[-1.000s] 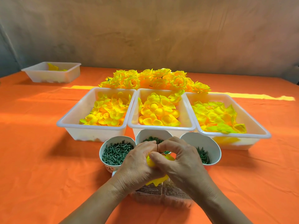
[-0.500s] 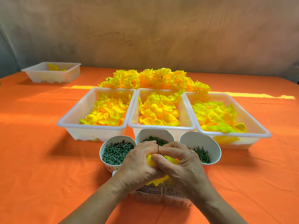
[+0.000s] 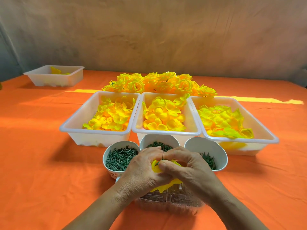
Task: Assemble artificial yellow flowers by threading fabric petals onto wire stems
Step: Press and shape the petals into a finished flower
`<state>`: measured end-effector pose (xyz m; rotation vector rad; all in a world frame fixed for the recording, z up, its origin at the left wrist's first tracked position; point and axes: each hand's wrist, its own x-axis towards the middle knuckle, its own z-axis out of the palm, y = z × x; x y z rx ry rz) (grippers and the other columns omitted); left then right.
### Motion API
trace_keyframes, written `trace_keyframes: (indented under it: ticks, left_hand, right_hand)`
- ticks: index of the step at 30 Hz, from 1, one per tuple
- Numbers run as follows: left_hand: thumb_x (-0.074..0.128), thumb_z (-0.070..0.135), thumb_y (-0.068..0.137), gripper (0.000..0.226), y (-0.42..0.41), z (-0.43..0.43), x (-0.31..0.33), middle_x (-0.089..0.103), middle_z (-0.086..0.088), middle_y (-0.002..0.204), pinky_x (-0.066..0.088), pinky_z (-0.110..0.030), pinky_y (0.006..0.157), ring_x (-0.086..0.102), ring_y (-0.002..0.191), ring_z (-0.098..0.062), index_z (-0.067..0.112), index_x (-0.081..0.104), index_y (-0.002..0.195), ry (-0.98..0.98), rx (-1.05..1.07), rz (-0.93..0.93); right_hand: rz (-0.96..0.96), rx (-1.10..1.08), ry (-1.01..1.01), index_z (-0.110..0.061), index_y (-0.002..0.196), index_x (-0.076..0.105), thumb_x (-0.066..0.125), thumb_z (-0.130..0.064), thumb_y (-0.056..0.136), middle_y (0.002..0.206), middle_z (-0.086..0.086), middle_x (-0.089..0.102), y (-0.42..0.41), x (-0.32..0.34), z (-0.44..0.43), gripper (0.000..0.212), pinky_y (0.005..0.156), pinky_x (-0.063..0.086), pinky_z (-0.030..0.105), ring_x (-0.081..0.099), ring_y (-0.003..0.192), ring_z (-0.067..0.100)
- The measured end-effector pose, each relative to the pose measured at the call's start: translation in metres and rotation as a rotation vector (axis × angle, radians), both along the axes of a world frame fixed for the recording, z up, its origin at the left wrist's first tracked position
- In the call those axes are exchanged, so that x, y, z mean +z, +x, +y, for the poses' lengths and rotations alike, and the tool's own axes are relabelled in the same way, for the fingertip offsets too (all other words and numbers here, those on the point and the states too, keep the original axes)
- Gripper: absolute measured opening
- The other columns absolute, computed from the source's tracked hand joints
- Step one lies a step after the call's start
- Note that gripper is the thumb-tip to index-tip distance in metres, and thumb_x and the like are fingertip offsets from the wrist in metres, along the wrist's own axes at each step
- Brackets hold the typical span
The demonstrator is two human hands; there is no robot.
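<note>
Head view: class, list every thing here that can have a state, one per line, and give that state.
left hand, gripping the half-built flower
right hand, pinching the flower at the wire stem
wire stem, upright, poking up between the hands
three front trays, open, holding loose petals
three bowls, open, part filled with green pieces
far tray, open, nearly empty
finished flowers, piled behind the trays

Bright, sharp view; light stripe crosses tablecloth [image 3: 259,101].

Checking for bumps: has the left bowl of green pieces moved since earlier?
No. The left bowl still sits right before the left tray.
</note>
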<state>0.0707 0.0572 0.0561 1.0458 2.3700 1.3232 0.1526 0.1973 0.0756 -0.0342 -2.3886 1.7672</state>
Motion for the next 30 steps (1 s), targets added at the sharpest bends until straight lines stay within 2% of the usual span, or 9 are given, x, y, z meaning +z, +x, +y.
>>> trace_keyframes:
  ticks: [4,7,9,12,17,22,26,28,30]
  left_hand:
    - [0.073,0.045,0.068,0.068,0.0,-0.001,0.0,0.06,0.008,0.129,0.04,-0.027,0.106,0.052,0.124,-0.008,0.027,0.059,0.132,-0.003,-0.014,0.005]
    - [0.06,0.061,0.064,0.066,0.002,-0.001,0.001,0.062,0.014,0.123,0.043,-0.033,0.104,0.051,0.122,-0.002,0.037,0.064,0.125,0.032,-0.018,0.04]
    - [0.057,0.058,0.065,0.059,0.002,-0.001,0.002,0.065,0.013,0.117,0.045,-0.036,0.099,0.054,0.118,-0.005,0.037,0.067,0.119,0.046,-0.031,0.058]
    - [0.057,0.052,0.066,0.057,0.001,0.0,0.002,0.064,0.013,0.124,0.043,-0.037,0.104,0.051,0.125,-0.006,0.036,0.067,0.12,0.041,-0.048,0.054]
    - [0.059,0.05,0.068,0.052,0.0,-0.001,0.0,0.063,0.014,0.127,0.041,-0.034,0.106,0.048,0.129,-0.004,0.034,0.07,0.117,0.019,-0.045,0.088]
    - [0.051,0.057,0.062,0.064,-0.002,0.0,0.0,0.059,0.013,0.131,0.038,-0.032,0.108,0.042,0.134,-0.002,0.023,0.071,0.112,-0.034,-0.06,0.097]
    - [0.063,0.055,0.064,0.06,-0.002,-0.001,0.003,0.058,0.016,0.131,0.036,-0.031,0.11,0.038,0.135,0.001,0.027,0.068,0.118,-0.084,-0.096,0.087]
    - [0.07,0.055,0.061,0.065,-0.006,-0.004,0.005,0.058,0.016,0.127,0.04,-0.034,0.106,0.043,0.129,0.0,0.028,0.065,0.119,-0.113,-0.134,0.051]
    - [0.071,0.055,0.062,0.064,-0.01,-0.011,0.009,0.059,0.014,0.125,0.046,-0.036,0.101,0.052,0.121,-0.004,0.036,0.061,0.121,-0.078,-0.211,-0.078]
  right_hand:
    - [0.017,-0.006,-0.005,-0.039,0.1,0.071,0.069,-0.026,0.074,0.103,-0.007,0.072,0.001,0.0,0.005,0.029,0.088,0.055,0.048,0.067,0.098,0.018]
    - [0.058,-0.042,0.008,-0.035,0.09,0.073,0.061,-0.024,0.072,0.098,-0.006,0.07,0.0,0.0,0.0,0.024,0.089,0.052,0.049,0.065,0.096,0.017]
    - [0.095,-0.07,0.039,-0.033,0.084,0.073,0.06,-0.022,0.071,0.097,-0.008,0.068,-0.003,-0.001,-0.005,0.022,0.09,0.052,0.044,0.064,0.096,0.012]
    - [0.138,-0.089,0.057,-0.026,0.081,0.075,0.061,-0.018,0.073,0.095,-0.012,0.068,-0.005,-0.003,-0.007,0.018,0.091,0.05,0.036,0.064,0.098,0.009]
    - [0.124,-0.081,0.037,-0.02,0.084,0.076,0.065,-0.02,0.076,0.104,-0.011,0.068,-0.003,-0.009,-0.003,0.014,0.095,0.05,0.043,0.063,0.105,0.011]
    - [0.091,-0.071,0.085,-0.026,0.086,0.077,0.066,-0.026,0.075,0.11,-0.016,0.066,-0.002,-0.011,0.0,0.015,0.099,0.049,0.04,0.06,0.112,0.004]
    - [0.057,-0.049,0.09,-0.031,0.086,0.076,0.066,-0.028,0.076,0.111,-0.017,0.067,-0.004,-0.011,0.003,0.015,0.1,0.048,0.042,0.061,0.112,0.005]
    - [0.044,-0.026,0.081,-0.032,0.086,0.076,0.066,-0.027,0.077,0.113,-0.015,0.066,-0.004,-0.01,0.005,0.015,0.1,0.048,0.043,0.061,0.112,0.007]
    - [0.016,0.009,0.043,-0.03,0.088,0.076,0.065,-0.026,0.078,0.118,-0.012,0.066,-0.004,-0.009,0.006,0.015,0.099,0.049,0.046,0.06,0.114,0.009]
